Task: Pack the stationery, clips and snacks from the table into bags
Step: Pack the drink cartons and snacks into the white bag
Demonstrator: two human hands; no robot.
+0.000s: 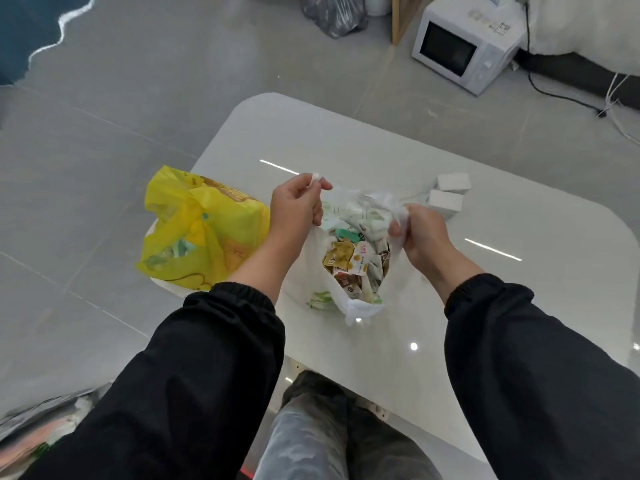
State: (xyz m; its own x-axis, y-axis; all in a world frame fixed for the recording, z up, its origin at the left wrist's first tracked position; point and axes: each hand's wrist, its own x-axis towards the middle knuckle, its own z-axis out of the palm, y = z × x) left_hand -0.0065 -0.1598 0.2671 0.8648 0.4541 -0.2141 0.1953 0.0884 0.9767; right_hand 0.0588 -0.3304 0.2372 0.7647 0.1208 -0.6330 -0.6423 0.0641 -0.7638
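A white plastic bag (311, 268) stands open in the middle of the glossy white table (346, 133), between the two hands. The left hand (298, 206) pinches one twisted handle between thumb and fingertips. The right hand (422, 233) has its fingers curled round the bunched plastic of the other handle. Inside the bag lie snack packets (349, 261) in gold, white and brown, with pale green-and-white sachets further back. Their printing is too blurred to read, though one packet may carry small red characters. A yellow plastic bag (201, 237), already filled, sits just beside the left forearm at the table's left edge. It bears orange-brown print whose wording cannot be made out. Two small white boxes (450, 195) rest on the table near the right hand, touching each other. On the floor beyond stand a white microwave (464, 46) and a grey bag (332, 12).
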